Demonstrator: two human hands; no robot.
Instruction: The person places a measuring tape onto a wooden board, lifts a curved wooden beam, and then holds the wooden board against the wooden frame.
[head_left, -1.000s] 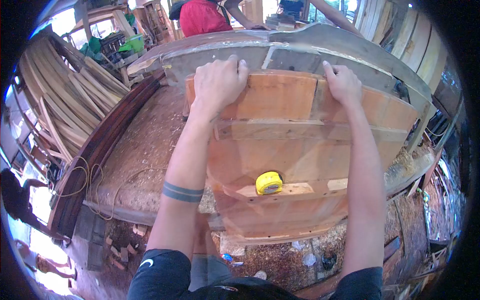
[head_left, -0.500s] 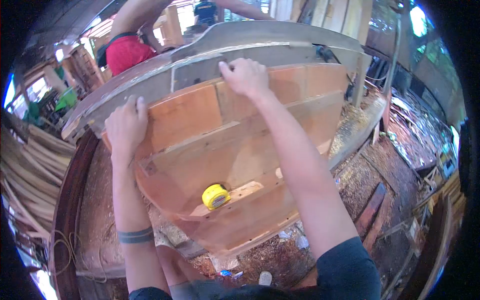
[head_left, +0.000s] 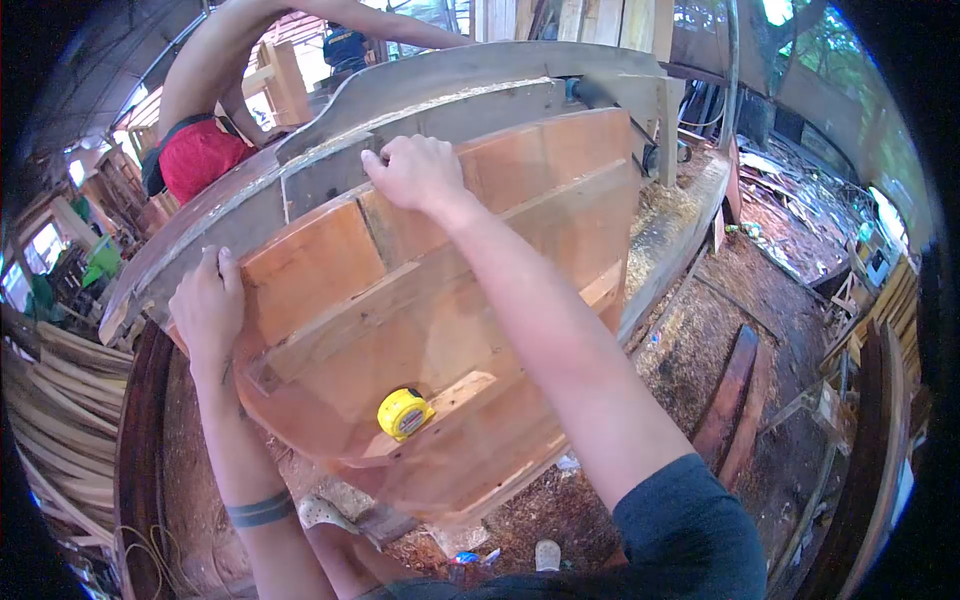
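Observation:
A large orange-brown wooden panel (head_left: 310,270) with crosswise battens stands tilted before me. My left hand (head_left: 210,305) is closed over the panel's upper left edge. Further right, my right hand (head_left: 415,175) grips the top edge, its thumb pointing left. The yellow tape measure (head_left: 405,413) rests on a lower batten, between my forearms and touched by neither hand. Behind the panel runs a grey curved wooden piece (head_left: 440,85), close to both hands.
A person in red shorts (head_left: 203,160) bends at the back left. Curved planks (head_left: 70,430) lie stacked at left. Reddish timbers (head_left: 728,395) lie on the shaving-covered floor at right. A thin cord (head_left: 150,560) hangs at lower left.
My view has swung to the right, so the panel, hands and tape measure appear further left. Both hands still hold the panel's top edge. The person behind appears more bent over.

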